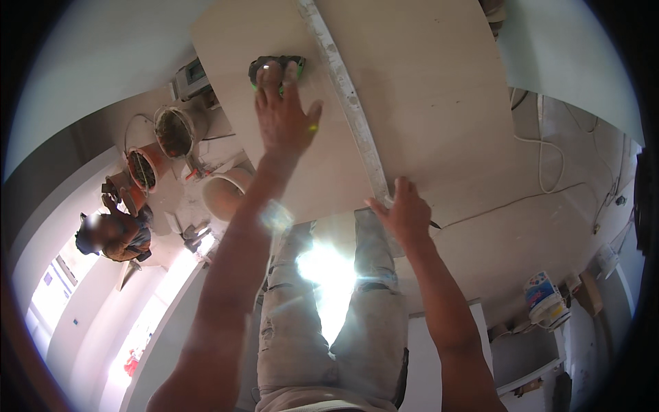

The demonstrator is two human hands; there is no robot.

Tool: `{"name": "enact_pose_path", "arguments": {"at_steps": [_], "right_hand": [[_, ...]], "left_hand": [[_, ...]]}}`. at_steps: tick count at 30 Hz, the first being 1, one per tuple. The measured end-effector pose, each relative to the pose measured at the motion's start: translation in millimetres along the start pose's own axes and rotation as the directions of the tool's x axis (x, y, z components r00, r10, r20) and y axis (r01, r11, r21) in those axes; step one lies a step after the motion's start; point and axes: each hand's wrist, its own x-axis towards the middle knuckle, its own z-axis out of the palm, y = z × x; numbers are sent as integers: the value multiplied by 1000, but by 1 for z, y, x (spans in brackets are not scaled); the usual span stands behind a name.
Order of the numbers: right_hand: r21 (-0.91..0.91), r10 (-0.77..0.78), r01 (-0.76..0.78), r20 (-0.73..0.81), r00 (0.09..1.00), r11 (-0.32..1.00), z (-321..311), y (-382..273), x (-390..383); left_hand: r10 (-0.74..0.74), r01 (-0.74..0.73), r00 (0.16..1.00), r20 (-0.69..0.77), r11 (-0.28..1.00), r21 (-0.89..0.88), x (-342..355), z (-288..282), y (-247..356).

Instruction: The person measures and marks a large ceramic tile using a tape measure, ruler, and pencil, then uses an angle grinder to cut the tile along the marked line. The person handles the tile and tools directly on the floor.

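A long whitish straightedge with worn patches lies across a large beige board. Left of its far part, my left hand reaches out with spread fingers. The fingertips rest on a black and green object, whose kind I cannot make out. My right hand is at the near end of the straightedge, thumb toward it and fingers curled. From the outer side of that hand a dark pointed tip sticks out; the rest of that thing is hidden by the hand.
Dirty buckets stand on the floor at left, where another person crouches. A pale cable loops on the right, and a thin cord runs toward the board. A white and blue tub sits lower right. Bright glare lies between my legs.
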Motion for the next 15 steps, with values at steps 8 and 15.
{"name": "enact_pose_path", "arguments": {"at_steps": [8,15], "right_hand": [[281,-72,131,-212,975,951,-4,25,-15],[354,92,-34,-149,985,935,-67,79,-79]], "left_hand": [[-68,60,979,194,997,48,44,-7,-52],[-353,683,714,605,539,-492,-37,-53,-43]]}}
